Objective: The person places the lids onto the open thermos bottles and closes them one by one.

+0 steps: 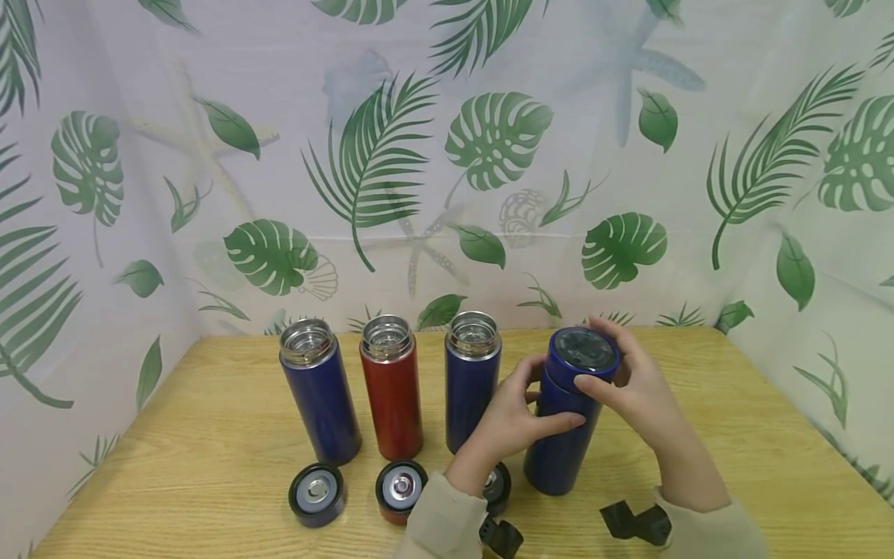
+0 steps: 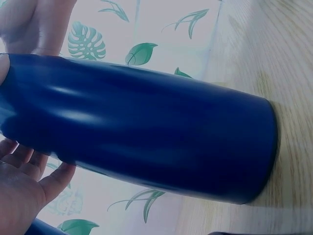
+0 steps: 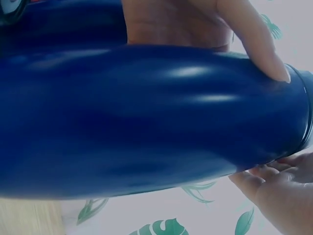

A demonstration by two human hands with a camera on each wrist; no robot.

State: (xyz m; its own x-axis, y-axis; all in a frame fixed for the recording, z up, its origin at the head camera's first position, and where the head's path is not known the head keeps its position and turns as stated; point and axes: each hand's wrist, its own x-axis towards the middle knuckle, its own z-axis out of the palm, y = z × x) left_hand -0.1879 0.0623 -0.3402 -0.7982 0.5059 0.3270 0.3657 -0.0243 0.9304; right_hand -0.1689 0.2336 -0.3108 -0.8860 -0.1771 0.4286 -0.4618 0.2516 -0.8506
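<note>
1. Head view: four vacuum flasks line the counter. At the right end stands the capped blue flask; the left grip is curled round its upper body, thumb across the front, while the right grip clasps its dark-topped cap. Leftward stand an uncapped navy flask, a red flask and a leftmost navy flask, mouths bare. In front lie a blue cap, a red cap and a third cap partly hidden by the left arm. The step in hand looks like turning the one fitted cap; whether on or off, I cannot tell.
2. Left wrist view: the flask's body spans the frame, its base at or barely above the counter, fingers wrapped about the upper end.
3. Right wrist view: a thin seam marks where cap meets body, the left thumb pressing just below it. The next move seems to call for holding the body steady as the right grip twists, without nudging the neighbouring flask.
</note>
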